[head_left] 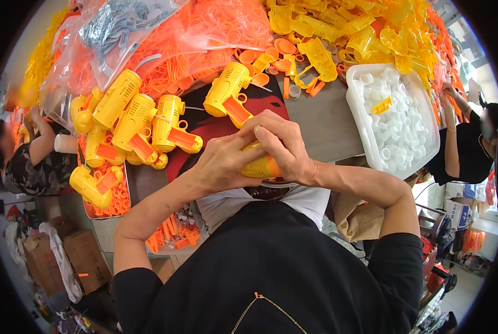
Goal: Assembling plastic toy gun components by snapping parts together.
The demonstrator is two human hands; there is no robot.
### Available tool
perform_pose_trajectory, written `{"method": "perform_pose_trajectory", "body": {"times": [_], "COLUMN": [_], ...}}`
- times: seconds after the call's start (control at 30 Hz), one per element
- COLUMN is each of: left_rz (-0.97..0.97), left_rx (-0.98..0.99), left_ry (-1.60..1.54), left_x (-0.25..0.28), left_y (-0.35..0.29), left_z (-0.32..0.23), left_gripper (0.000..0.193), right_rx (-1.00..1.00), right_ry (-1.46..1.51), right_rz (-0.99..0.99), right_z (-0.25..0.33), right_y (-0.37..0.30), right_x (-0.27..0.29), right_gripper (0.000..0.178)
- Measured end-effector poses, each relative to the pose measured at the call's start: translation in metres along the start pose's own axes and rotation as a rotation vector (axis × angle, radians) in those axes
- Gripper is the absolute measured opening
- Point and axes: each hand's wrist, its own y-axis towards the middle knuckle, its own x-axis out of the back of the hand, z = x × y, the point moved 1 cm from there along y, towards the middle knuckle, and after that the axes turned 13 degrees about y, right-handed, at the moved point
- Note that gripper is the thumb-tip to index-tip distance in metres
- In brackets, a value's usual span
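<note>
Close in front of my body, my left hand (222, 160) and my right hand (283, 146) are closed together around a yellow-and-orange plastic toy gun (256, 167). The fingers overlap on top and cover most of it, so its full shape is hidden. Just beyond my hands lies a finished-looking yellow toy gun (225, 89) with an orange handle part. To the left, several similar yellow toy guns (135, 125) are heaped at the table's edge, their orange handle parts showing.
Clear plastic bags (204, 47) cover orange parts at the back. Yellow shell halves (318, 58) pile up at the back right. A white tray (355, 119) of small translucent cups sits right. Co-workers (474, 139) (35, 147) are at both sides; cardboard boxes (85, 253) stand lower left.
</note>
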Motion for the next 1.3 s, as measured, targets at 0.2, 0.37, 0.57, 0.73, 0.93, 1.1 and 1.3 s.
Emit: {"method": "perform_pose_trajectory", "body": {"times": [0.2, 0.37, 0.57, 0.73, 0.93, 1.1, 1.3], "left_rz": [-0.079, -0.259, -0.364, -0.432, -0.464, -0.502, -0.733], "left_rx": [0.209, 0.571, 0.683, 0.695, 0.613, 0.528, 0.540], "left_ry": [-0.261, -1.234, -1.363, -1.515, -1.657, -1.692, -1.415], "left_x": [0.006, 0.022, 0.004, -0.011, 0.003, 0.001, 0.002], "left_y": [-0.007, -0.040, -0.057, -0.043, -0.021, 0.006, 0.032], "left_z": [0.025, 0.037, 0.033, 0.030, 0.019, 0.020, 0.022], "left_gripper": [0.093, 0.074, 0.063, 0.056, 0.056, 0.062, 0.056], "right_rx": [-0.194, 0.034, 0.080, 0.180, 0.179, 0.157, 0.384], "right_ry": [0.142, -1.268, -1.354, -1.416, -1.348, -0.615, -0.431], "right_rz": [-0.141, 0.089, 0.287, 0.332, 0.401, -0.349, -0.481], "right_z": [-0.032, -0.096, -0.094, -0.101, -0.105, -0.103, -0.017], "right_y": [0.027, 0.025, 0.033, 0.042, 0.044, 0.047, 0.023], "right_x": [0.020, 0.099, 0.119, 0.123, 0.130, 0.128, 0.036], "right_gripper": [0.043, 0.043, 0.022, 0.015, 0.010, 0.021, 0.019]}}
